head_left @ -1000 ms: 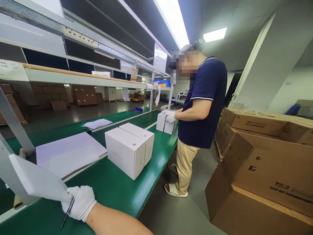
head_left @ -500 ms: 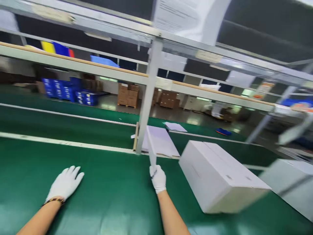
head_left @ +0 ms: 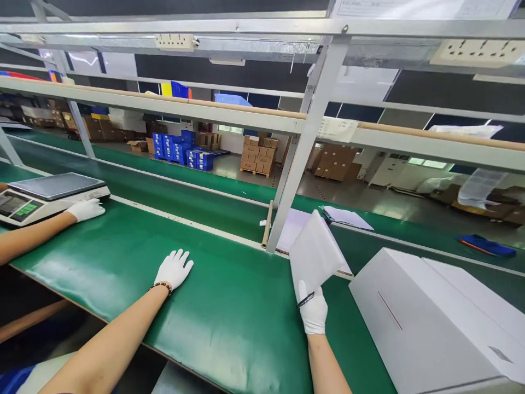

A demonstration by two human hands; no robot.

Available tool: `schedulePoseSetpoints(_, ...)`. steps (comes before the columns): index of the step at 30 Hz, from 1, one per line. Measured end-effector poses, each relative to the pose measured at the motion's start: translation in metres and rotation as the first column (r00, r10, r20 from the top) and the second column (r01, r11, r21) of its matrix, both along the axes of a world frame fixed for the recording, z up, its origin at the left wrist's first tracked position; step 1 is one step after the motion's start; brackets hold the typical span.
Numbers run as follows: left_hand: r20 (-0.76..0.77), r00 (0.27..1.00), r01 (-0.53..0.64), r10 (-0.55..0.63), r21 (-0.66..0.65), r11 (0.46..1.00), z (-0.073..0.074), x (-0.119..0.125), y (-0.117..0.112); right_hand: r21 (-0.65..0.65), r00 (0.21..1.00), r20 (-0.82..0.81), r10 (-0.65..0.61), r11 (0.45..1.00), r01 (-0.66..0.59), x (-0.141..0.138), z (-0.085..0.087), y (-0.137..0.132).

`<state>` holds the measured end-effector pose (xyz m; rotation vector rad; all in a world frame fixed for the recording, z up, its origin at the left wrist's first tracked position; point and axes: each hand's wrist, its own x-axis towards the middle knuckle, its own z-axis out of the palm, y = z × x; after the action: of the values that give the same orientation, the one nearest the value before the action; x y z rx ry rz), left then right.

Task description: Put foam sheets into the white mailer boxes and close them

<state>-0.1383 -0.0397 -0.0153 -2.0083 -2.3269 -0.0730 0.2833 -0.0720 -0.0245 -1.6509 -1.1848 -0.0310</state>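
My left hand, in a white glove with a beaded bracelet at the wrist, rests on the green work surface with its fingers spread and nothing in it. On the right, my right hand, also gloved, grips a flat white pad by its lower end. The pad is tilted upright above the surface, and its far side is hidden. A dark pen sits across the fingers of the same hand. Close by on the right stands a closed white carton.
A co-worker's gloved hand lies beside a weighing scale at the left. A metal post rises behind my right hand. Papers lie beyond it, and a shelf rail crosses above.
The view has swung left, bringing the scale and co-worker's hand into sight. The pad has turned from nearly edge-on to show its broad face. My left hand stays spread on the surface.
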Motion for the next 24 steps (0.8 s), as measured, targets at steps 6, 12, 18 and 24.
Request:
schedulePoseSetpoints(6,-0.046,0.999,0.014,-0.009,0.102,0.995,0.009,0.015,-0.001,0.092,0.991,-0.065,0.113,0.990,-0.106,-0.011,0.000,0.002)
schedulePoseSetpoints(12,-0.002,0.955,0.296,-0.296,0.071,0.953,-0.008,0.103,-0.005,0.058,0.985,-0.060,0.164,0.985,-0.161,-0.030,-0.003,0.002)
schedulePoseSetpoints(18,0.155,0.807,0.568,-0.570,0.060,0.821,-0.023,0.225,-0.023,0.028,0.995,-0.029,0.095,0.995,-0.095,-0.024,0.005,-0.007)
schedulePoseSetpoints(24,0.341,0.597,0.743,-0.726,0.106,0.661,-0.017,0.235,-0.024,0.014,1.000,0.005,0.022,1.000,-0.022,-0.016,0.010,-0.015)
